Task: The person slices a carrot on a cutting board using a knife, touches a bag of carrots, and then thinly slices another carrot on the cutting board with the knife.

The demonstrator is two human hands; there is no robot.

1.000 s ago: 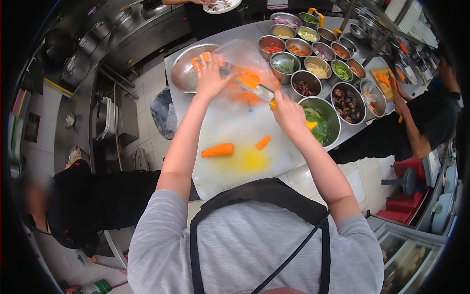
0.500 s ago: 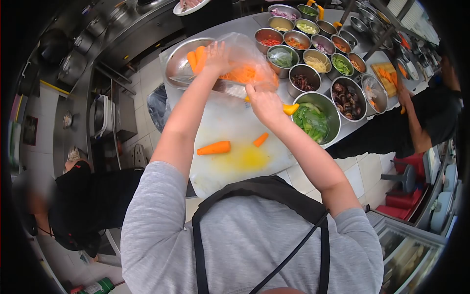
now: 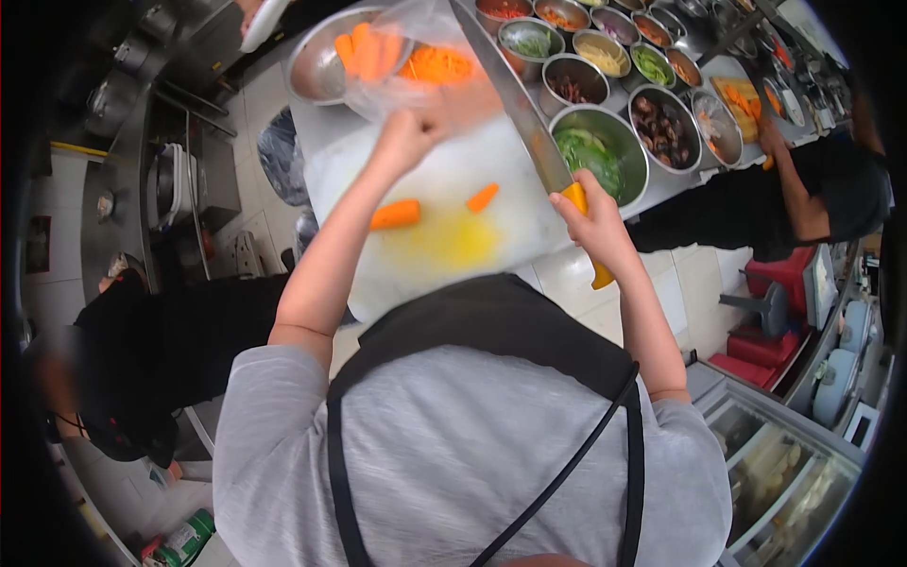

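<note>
My right hand [image 3: 595, 222] grips the yellow handle of a large kitchen knife [image 3: 522, 115], whose long blade points up and away over the board. My left hand [image 3: 406, 142] is closed in a fist above the white cutting board [image 3: 345, 156], beside the near edge of a clear plastic bag [image 3: 477, 106]. Whether its fingers pinch the bag is not clear. Shredded carrot [image 3: 436, 64] shows orange through the plastic. Peeled carrots [image 3: 364, 49] lie in a metal bowl [image 3: 304, 74], partly under the bag. A thick carrot piece [image 3: 397, 214] and a small carrot tip [image 3: 483, 197] rest on the board.
Metal pots of cut vegetables line the right, including leafy greens [image 3: 590, 161] and dark mushrooms [image 3: 664, 128]. A co-worker's hand [image 3: 773, 142] is by a wooden board [image 3: 735, 99] with carrot strips. Another person [image 3: 132, 369] stands at left.
The knife has been lifted off the board and swung to the right, blade upward. My left hand has left the bag's top and come nearer, now closed. The view has shifted.
</note>
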